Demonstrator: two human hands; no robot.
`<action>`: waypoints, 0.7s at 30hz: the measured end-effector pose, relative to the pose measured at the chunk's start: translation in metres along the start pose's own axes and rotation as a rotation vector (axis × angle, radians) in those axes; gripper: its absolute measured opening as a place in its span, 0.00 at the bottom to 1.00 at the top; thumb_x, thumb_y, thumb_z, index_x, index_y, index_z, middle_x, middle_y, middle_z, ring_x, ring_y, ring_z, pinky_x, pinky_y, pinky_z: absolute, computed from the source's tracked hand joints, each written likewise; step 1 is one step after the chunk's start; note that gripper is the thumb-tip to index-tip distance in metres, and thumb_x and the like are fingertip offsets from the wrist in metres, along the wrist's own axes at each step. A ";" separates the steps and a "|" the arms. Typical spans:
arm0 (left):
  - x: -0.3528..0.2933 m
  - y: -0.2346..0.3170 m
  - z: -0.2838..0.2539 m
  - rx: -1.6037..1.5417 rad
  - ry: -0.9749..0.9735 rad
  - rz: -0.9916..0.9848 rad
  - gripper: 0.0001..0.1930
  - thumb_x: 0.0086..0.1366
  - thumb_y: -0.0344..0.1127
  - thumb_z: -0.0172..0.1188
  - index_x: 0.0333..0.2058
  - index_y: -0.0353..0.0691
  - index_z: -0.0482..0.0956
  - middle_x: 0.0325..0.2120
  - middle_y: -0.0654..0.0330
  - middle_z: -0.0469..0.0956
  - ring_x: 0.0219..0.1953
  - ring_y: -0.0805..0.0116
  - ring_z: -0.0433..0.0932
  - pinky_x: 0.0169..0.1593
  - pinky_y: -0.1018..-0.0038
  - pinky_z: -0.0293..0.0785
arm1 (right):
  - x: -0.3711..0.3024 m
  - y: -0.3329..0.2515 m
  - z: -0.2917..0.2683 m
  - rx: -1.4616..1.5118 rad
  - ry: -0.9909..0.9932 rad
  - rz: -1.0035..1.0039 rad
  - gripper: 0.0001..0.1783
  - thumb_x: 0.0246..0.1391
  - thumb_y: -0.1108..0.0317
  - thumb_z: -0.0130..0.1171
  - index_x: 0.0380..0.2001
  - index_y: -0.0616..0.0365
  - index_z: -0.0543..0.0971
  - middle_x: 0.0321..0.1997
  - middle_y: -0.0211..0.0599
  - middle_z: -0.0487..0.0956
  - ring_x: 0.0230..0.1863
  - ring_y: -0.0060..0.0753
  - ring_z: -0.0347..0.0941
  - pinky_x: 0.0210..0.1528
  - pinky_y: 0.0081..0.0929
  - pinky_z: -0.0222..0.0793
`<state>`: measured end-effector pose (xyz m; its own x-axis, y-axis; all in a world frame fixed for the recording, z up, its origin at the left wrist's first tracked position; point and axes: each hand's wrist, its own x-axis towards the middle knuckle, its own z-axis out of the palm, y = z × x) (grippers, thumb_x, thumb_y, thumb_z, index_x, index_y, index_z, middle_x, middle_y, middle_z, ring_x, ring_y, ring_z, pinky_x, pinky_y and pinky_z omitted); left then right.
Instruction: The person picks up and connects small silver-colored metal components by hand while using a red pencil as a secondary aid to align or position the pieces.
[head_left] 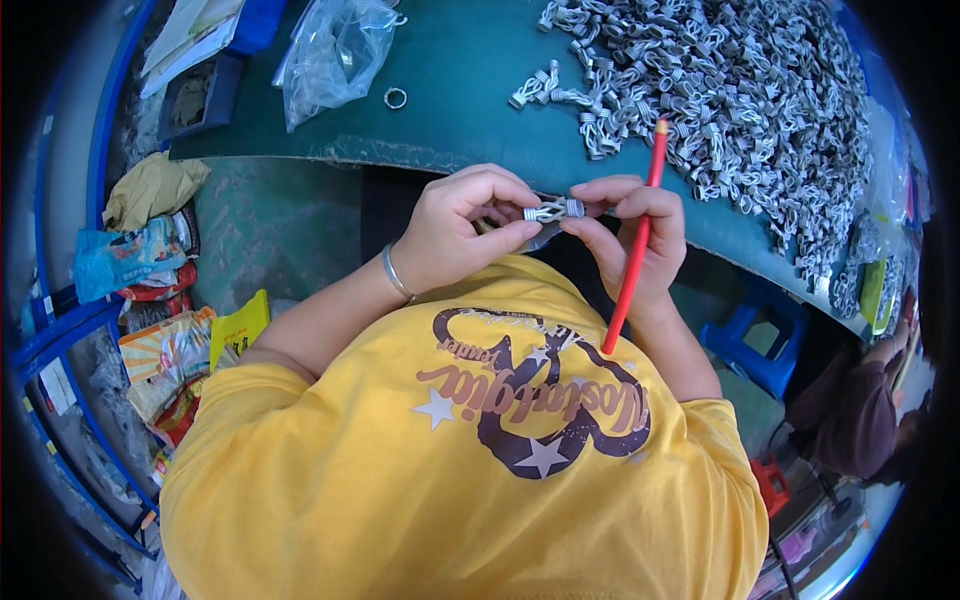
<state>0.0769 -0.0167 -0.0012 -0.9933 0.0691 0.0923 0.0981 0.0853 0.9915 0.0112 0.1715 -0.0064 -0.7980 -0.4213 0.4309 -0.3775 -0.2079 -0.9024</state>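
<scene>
Green table [470,70], hands [460,225] hiding grey clip [553,210]

The small pale grey ribbed plastic clip [553,210] is partly covered by the fingertips of the left hand [462,228] and the right hand [632,232], so its ends and full shape cannot be told. The lower end of the long red pencil-like stick [630,262] is lost against the yellow printed T-shirt [450,470]. The heap of pale grey plastic clips [730,90] runs out of view at the top edge, and single pieces in it are too small to make out. The contents of the crumpled clear plastic bag [335,55] are unclear. A person in a dark sleeve [850,410] at the right rim is cut off and blurred
</scene>
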 end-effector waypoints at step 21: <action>0.045 0.001 -0.019 0.216 0.276 -0.185 0.07 0.61 0.32 0.57 0.32 0.34 0.76 0.22 0.65 0.74 0.20 0.81 0.69 0.25 0.85 0.67 | 0.008 0.005 -0.004 -0.130 0.134 0.095 0.09 0.51 0.84 0.52 0.29 0.61 0.65 0.38 0.45 0.77 0.35 0.26 0.74 0.38 0.19 0.70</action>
<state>0.0310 -0.0323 0.0057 -0.9715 -0.2345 -0.0359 -0.1028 0.2800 0.9545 0.0005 0.1707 -0.0075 -0.8853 -0.3102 0.3465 -0.3478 -0.0531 -0.9361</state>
